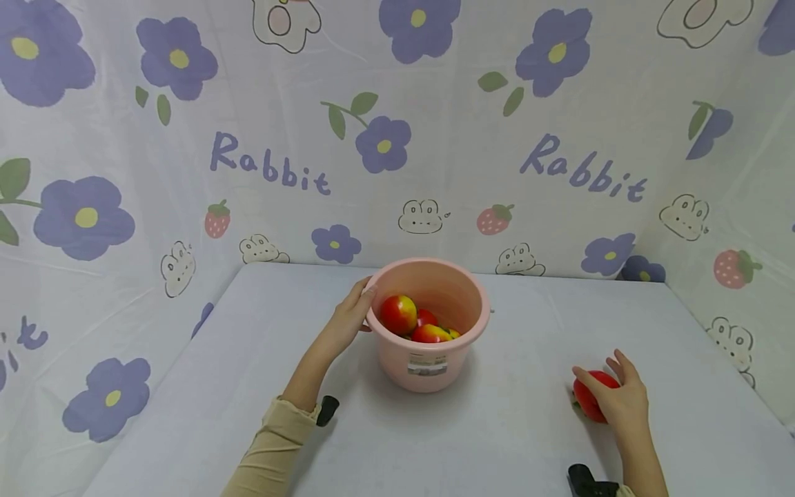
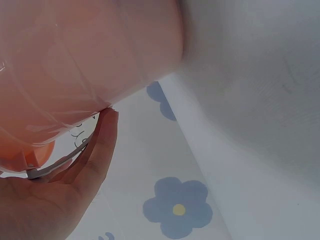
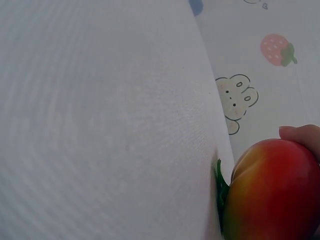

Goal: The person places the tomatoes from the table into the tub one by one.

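Observation:
A pink plastic bucket (image 1: 475, 331) stands in the middle of the table with several red-and-yellow fruits (image 1: 399, 314) inside. My left hand (image 1: 348, 314) rests against its left side, fingertips up at the rim. In the left wrist view the fingers (image 2: 97, 150) lie straight along the bucket wall (image 2: 90, 55), with a thin wire handle (image 2: 50, 169) by the palm. My right hand (image 1: 617, 400) is curled over a red fruit (image 1: 586, 402) lying on the table at the right. The right wrist view shows this fruit (image 3: 275, 195) with a green leaf and a fingertip (image 3: 300, 136) on top.
A white cloth covers the table (image 1: 509, 435). A flower-and-rabbit printed curtain (image 1: 435, 152) closes off the back and both sides. Black wrist mounts (image 1: 327, 408) sit on both forearms.

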Tool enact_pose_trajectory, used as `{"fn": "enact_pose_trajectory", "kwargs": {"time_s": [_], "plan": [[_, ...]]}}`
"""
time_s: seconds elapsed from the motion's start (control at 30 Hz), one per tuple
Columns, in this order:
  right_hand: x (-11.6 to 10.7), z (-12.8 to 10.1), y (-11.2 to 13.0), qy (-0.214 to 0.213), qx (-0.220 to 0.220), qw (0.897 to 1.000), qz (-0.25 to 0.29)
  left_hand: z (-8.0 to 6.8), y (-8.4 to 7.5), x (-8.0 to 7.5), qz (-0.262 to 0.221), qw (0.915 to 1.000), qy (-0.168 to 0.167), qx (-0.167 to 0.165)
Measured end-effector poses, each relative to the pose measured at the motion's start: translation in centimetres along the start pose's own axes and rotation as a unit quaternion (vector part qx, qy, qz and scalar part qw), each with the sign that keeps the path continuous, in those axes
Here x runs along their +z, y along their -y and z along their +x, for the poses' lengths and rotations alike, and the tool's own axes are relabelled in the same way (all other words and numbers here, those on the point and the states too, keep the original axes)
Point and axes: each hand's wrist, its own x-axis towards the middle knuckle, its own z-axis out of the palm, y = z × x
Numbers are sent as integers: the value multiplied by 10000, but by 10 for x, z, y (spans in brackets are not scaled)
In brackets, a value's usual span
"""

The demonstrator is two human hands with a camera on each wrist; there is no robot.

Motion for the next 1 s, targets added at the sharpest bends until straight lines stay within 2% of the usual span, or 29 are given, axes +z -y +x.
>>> {"fn": "enact_pose_trajectory", "kwargs": {"time_s": [0.63, 1.0], "plan": [[-1, 1, 20, -56, -30, 10000, -5, -3, -3, 1, 37, 10000, -47, -2], [2, 2, 40, 12, -310, 9995, 64, -3, -3, 1, 33, 10000, -46, -30]]}}
